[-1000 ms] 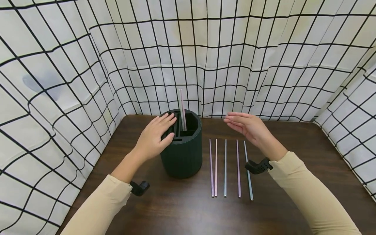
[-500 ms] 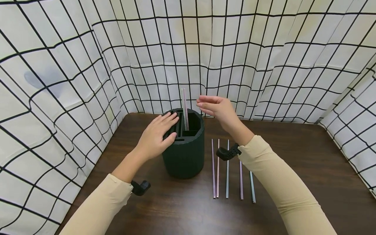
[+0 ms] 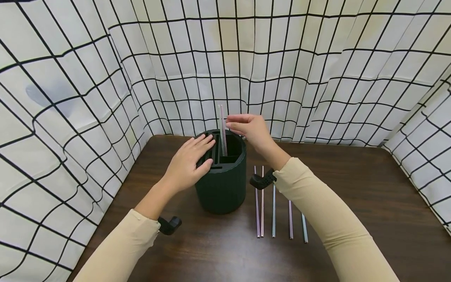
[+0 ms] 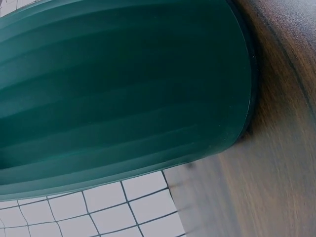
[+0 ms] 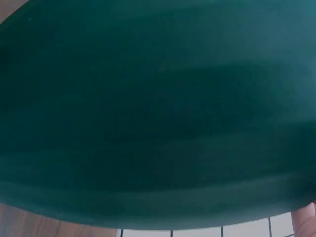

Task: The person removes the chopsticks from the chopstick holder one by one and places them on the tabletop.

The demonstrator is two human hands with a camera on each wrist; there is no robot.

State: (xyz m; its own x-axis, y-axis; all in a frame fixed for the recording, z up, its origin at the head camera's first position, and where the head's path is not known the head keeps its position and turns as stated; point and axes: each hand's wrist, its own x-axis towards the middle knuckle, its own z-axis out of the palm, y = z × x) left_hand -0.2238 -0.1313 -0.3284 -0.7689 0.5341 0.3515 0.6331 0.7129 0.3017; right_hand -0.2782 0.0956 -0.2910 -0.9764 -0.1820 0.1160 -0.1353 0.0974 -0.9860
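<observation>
A dark green ribbed utensil holder (image 3: pixel 221 188) with slots and an open compartment stands on the table. My left hand (image 3: pixel 188 160) rests on its slotted top, fingers spread and fairly straight. Two chopsticks (image 3: pixel 223 129), pinkish and silvery, stand upright in the holder. Beside them is my right hand (image 3: pixel 251 131), its fingertips right at the sticks, thumb and fingers extended with a narrow gap. The holder's wall (image 4: pixel 123 89) fills most of the left wrist view. In the right wrist view, the same wall (image 5: pixel 158 108) hides nearly everything except a finger (image 5: pixel 305 219) at the corner.
Several chopsticks lie lengthwise on the dark wooden table (image 3: pixel 208 250) right of the holder, among them a purple one (image 3: pixel 257 211) and a blue one (image 3: pixel 273 215). My right forearm (image 3: pixel 324 219) passes over some. A black-and-white grid curtain (image 3: pixel 275 66) surrounds the table's back and sides.
My right hand has moved left from above the lying chopsticks to the upright ones in the holder. The left hand stays on the holder's top.
</observation>
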